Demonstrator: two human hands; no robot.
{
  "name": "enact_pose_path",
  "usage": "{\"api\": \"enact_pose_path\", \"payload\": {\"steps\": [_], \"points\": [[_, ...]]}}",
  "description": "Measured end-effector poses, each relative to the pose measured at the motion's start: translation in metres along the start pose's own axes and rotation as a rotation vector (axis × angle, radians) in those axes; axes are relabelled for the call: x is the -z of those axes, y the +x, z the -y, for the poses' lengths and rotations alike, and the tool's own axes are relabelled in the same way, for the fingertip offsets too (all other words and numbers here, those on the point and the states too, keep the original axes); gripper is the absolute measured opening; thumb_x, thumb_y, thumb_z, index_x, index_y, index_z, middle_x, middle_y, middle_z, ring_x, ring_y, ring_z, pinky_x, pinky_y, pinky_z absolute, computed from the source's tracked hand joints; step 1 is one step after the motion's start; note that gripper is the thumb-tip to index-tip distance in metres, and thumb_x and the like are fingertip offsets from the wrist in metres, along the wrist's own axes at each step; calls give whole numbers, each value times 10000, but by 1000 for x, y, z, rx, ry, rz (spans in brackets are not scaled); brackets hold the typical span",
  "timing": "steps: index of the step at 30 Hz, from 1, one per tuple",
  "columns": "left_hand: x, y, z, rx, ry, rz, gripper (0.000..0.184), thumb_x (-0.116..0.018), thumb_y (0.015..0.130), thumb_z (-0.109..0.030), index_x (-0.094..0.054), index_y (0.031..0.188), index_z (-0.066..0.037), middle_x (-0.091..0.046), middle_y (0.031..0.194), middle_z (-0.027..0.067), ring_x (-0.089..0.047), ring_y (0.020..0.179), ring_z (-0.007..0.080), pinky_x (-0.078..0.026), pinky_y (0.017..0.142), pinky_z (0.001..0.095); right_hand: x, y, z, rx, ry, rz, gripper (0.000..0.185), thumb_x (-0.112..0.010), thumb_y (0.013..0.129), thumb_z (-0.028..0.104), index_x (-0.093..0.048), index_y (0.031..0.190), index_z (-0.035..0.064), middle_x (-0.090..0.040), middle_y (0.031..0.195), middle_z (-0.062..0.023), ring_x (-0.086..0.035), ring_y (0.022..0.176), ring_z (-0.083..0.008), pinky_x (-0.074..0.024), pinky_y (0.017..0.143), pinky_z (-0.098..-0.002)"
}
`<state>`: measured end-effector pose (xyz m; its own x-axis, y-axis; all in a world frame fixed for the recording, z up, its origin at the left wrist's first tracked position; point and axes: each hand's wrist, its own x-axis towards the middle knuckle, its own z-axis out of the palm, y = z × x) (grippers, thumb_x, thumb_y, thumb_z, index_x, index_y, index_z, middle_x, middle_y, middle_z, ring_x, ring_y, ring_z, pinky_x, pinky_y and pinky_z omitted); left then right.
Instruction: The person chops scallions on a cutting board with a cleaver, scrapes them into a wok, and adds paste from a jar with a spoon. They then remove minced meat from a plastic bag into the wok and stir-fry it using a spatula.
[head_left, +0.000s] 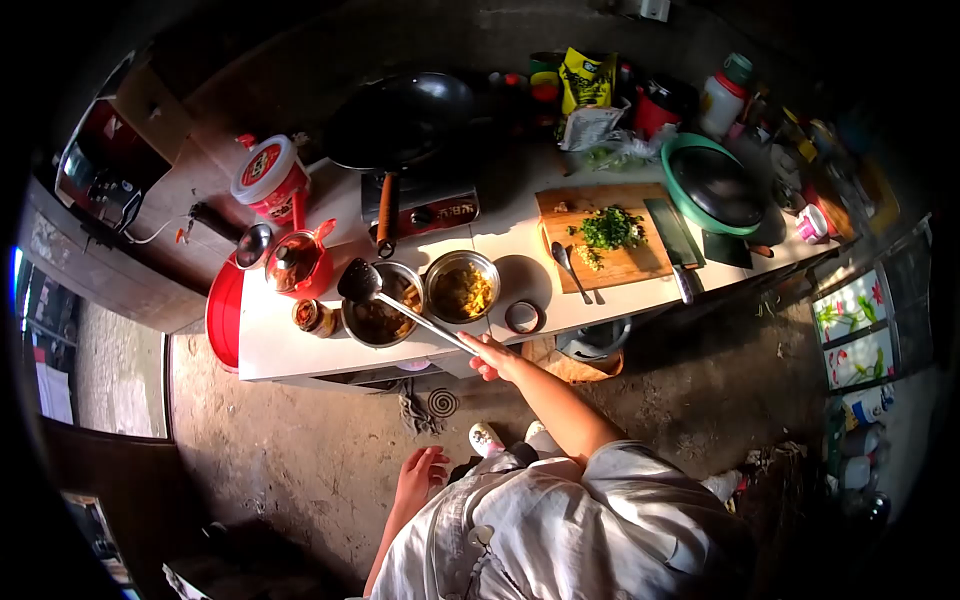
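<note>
Skimmer (360,282), dark-headed with a long pale metal handle, is gripped near the handle's end by the right hand (489,357). Its head lies ahead and to the left of that hand, over the left metal bowl (383,345) (the contents look like brown pieces in sauce, though shadow makes them hard to read). The left hand (421,477) hangs well apart from the skimmer, lower and nearer the body, its fingers loosely bent and parted. Just beside the first bowl, a second metal bowl (494,275) holds yellowish food, and a small glass jar (313,318) stands at the other side. Farther right, chopped greens (611,229) lie on a wooden cutting board (632,273).
</note>
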<state>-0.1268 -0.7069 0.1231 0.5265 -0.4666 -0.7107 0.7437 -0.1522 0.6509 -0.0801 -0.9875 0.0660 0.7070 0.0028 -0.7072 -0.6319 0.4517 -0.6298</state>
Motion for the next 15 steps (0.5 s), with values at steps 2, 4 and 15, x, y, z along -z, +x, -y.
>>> {"api": "enact_pose_path", "payload": {"steps": [2,4,15], "points": [[-4,14,-8,29,40,42,249,-460,879,-251,-530,998,-44,-594,794,38,-528,579,91,-408,505,214,-1,-1,-3,0,-52,-63,630,-531,714,611,-378,1081,124,-474,620,-31,-313,360,-37,-313,324,-172],[-10,29,-12,21,195,78,257,-470,876,-260,-530,996,-41,-595,793,39,-527,579,85,-406,501,210,8,3,-9,-5,-90,-16,698,-497,714,638,-368,1157,114,-537,691,-79,-381,376,-46,-366,329,-185],[-88,80,-23,-9,351,228,248,-469,878,-249,-548,966,-31,-589,758,45,-527,575,84,-406,499,201,143,-8,-64,630,-223,-684,302,-598,777,309,-522,765,17,-539,607,-94,-539,477,-175,-418,437,-299]]}}
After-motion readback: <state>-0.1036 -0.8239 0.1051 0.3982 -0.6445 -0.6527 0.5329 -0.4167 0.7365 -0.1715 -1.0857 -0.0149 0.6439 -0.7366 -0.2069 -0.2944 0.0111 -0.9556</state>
